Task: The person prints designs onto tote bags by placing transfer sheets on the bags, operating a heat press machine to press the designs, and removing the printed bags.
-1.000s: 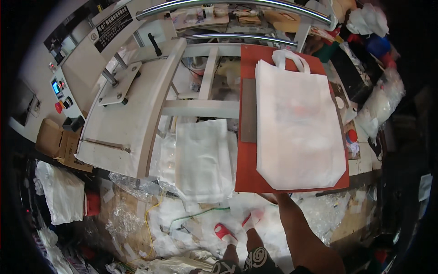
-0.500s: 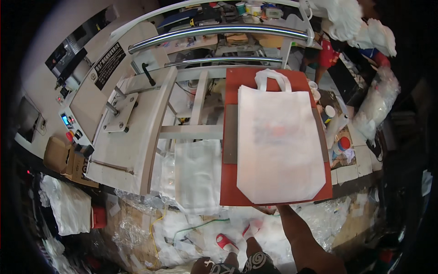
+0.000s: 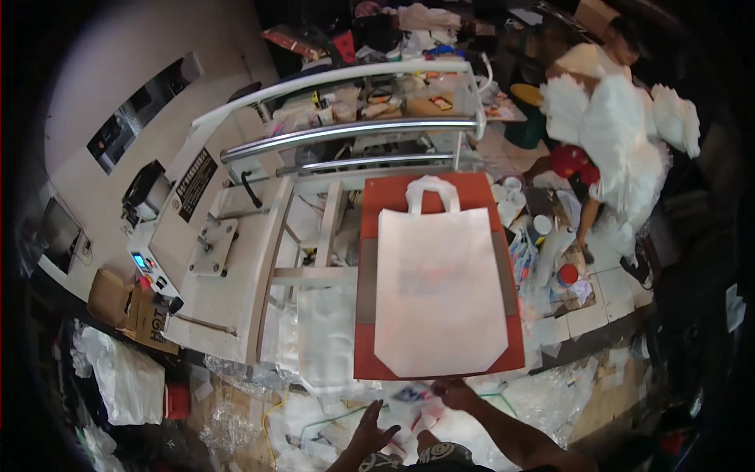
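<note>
A white non-woven tote bag [image 3: 440, 299] with loop handles lies flat on a red board [image 3: 366, 358]. Faint print shows through its middle. Just below the board's front edge, my right hand [image 3: 456, 395] pinches a small clear sheet with a dark print [image 3: 410, 393], partly blurred. My left hand [image 3: 371, 431] is to the left of the sheet, fingers spread, holding nothing. Left of the board, a pale translucent sheet or bag [image 3: 326, 338] hangs by the machine frame.
A white press machine [image 3: 224, 307] with a lit control panel and chrome rollers [image 3: 354, 138] fills the left. Cups and bottles [image 3: 543, 226] stand right of the board. A person [image 3: 590, 63] is at the upper right beside bundled white bags [image 3: 617, 141]. Plastic scraps cover the floor.
My view has tilted up, showing more of the room. My left hand has come into sight, and my right hand has emerged from beneath the board's edge with the printed sheet. The bag stays flat.
</note>
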The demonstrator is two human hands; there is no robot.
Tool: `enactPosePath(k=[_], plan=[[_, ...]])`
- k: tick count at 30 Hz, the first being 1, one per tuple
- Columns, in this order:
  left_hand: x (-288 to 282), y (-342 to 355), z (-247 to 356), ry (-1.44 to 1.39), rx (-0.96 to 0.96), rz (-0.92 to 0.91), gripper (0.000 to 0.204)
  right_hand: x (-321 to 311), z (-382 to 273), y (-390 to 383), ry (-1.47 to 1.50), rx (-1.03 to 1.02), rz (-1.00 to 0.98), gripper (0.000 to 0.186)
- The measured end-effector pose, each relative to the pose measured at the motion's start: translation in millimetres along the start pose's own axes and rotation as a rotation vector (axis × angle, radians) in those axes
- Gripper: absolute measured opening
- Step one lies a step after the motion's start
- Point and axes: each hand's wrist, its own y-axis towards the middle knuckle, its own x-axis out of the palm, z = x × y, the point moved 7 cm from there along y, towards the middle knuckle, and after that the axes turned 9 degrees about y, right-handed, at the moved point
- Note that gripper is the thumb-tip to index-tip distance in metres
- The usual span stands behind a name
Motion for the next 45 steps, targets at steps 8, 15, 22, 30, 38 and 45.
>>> enactPosePath(k=[8, 15, 22, 30, 38, 45], plan=[[44, 39, 14, -0.450, -0.565, -0.628, 0.033, -19, -9, -24, 0.188, 0.163, -0.019, 0.022], [70, 46, -25, -0.582, -0.599, -0.504, 0.028, 0, 32, -7, 0.301, 0.088, 0.076, 0.018], [80, 54, -26, -0.788, -0.736, -0.495, 0.027, 34, 99, -1, 0.343, 0.298, -0.080, 0.032], [97, 33, -85, -0.001, -0.372, -0.425, 0.022, -1, 191, 41, -0.238, 0.402, 0.216, 0.032], [29, 24, 80, 0.007, -0.135, -0.979, 0.026, 17, 283, 70, -0.434, 0.575, 0.190, 0.036], [-65, 157, 130, -0.267, -0.020, -0.584, 0.011, 9, 228, -53, -0.210, 0.475, 0.444, 0.040]])
